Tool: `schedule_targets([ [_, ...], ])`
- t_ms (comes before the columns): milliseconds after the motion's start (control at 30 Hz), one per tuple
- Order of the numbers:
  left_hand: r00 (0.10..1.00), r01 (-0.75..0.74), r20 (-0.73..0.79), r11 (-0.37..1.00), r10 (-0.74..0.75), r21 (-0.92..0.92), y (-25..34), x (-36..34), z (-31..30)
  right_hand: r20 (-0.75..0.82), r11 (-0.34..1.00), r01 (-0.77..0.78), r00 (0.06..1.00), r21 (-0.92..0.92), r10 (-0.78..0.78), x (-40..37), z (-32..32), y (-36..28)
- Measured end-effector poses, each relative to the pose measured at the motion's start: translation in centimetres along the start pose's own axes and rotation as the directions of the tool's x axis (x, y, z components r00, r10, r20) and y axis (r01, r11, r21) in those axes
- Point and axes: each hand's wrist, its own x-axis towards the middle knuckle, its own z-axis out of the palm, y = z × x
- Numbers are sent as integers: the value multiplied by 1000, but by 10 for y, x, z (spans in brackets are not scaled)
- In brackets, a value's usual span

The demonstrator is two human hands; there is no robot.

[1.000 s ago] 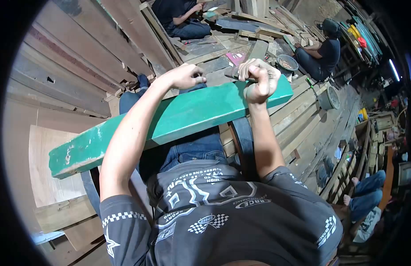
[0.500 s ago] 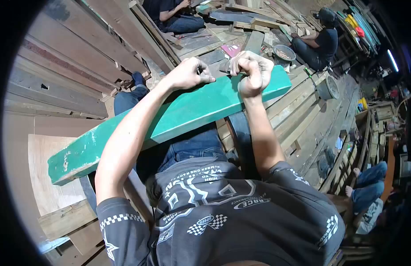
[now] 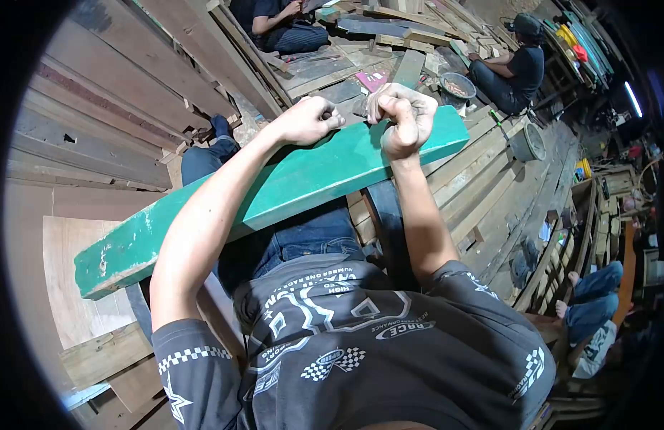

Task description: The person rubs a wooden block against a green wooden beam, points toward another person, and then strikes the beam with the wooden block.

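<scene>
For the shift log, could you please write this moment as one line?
left hand fisted on dark tool | right hand fisted on same tool | green plank beneath both hands

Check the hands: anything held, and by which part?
Left hand and right hand are fisted on the two ends of a dark tool at the top edge of the green plank. What tool it is cannot be told.

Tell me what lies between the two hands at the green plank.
Head view: a dark tool piece bridges left hand and right hand, above the green plank's far edge.
</scene>
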Motion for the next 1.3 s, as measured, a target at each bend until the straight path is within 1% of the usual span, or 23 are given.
schedule_targets([
  [67, 995, 84, -55, 995, -81, 55, -1, 1, -4, -17, 1000, -11, 1000, 10, 11, -1, 1, -1],
  [133, 972, 46, -229, 997, -58, -57, -14, 3, -4, 2, 1000, -16, 1000, 13, 16, 0, 0, -1],
  [300, 961, 98, -242, 985, -130, -141, -22, -1, -11, 36, 999, -40, 999, 12, 39, -1, -1, -2],
  [367, 956, 103, -269, 993, -116, -63, -28, 2, -12, 53, 997, -66, 997, 35, 64, -2, 0, -5],
  [467, 933, 116, -336, 992, -127, -55, -30, 1, -15, 313, 996, -26, 950, 83, -1, -7, 8, -17],
  [500, 930, 122, -339, 990, -139, -72, -27, -1, -19, 382, 998, -52, 924, 46, 31, -12, 14, -27],
  [533, 928, 128, -340, 988, -151, -87, -27, -2, -21, 460, 999, 35, 888, -32, -16, -11, 14, -27],
  [600, 875, 51, -476, 994, -89, -92, -27, -4, -20, 424, 1000, -25, 905, -17, 30, -7, 11, -17],
  [633, 880, 73, -461, 992, -112, -101, -30, -3, -23, 385, 979, -192, 910, 64, 153, -3, 6, -7],
  [667, 885, 94, -446, 989, -134, -111, -33, -3, -27, 366, 963, -242, 912, 120, 184, 2, 0, 7],
  [733, 840, 57, -537, 997, -77, -54, -36, -2, -26, 366, 949, -315, 883, -1, 293, 0, 6, -10],
  [767, 887, 172, -424, 983, -183, -65, -35, -6, -31, 501, 989, -107, 853, -104, 145, 4, 7, -21],
  [867, 889, 170, -426, 985, -168, -33, -39, -5, -30, 607, 999, 22, 794, -37, 5, 2, 9, -39],
  [900, 885, 166, -435, 986, -163, -33, -41, -5, -29, 577, 999, -35, 817, 32, 11, 0, 8, -32],
  [933, 880, 176, -438, 983, -185, -61, -39, -6, -28, 575, 994, -109, 813, -9, 94, 3, -2, -18],
  [1000, 870, 186, -444, 977, -215, -108, -33, -8, -28, 452, 936, -347, 846, 65, 282, 3, -5, 4],
  [1033, 880, 169, -446, 985, -164, -29, -38, -6, -30, 437, 932, -358, 847, 52, 301, 7, -2, -2],
  [1067, 868, 131, -479, 991, -130, -31, -46, -4, -27, 466, 947, -318, 832, -45, 302, 6, 2, -15],
  [1133, 884, 150, -447, 989, -133, 4, -50, -4, -30, 602, 991, 1, 794, -136, 81, 4, 18, -61],
  [1167, 880, 124, -454, 990, -142, -68, -55, -3, -28, 620, 994, 36, 784, -101, 35, 1, 20, -70],
  [1200, 888, 152, -435, 988, -148, -26, -49, -5, -29, 617, 987, 12, 782, -158, 90, -2, 18, -72],
  [1267, 895, 163, -407, 983, -184, -85, -38, -7, -31, 569, 992, -49, 815, -119, 109, 1, 17, -49],
  [1300, 894, 174, -409, 983, -184, -61, -37, -7, -32, 541, 981, -3, 834, -194, 109, 5, 14, -34],
])
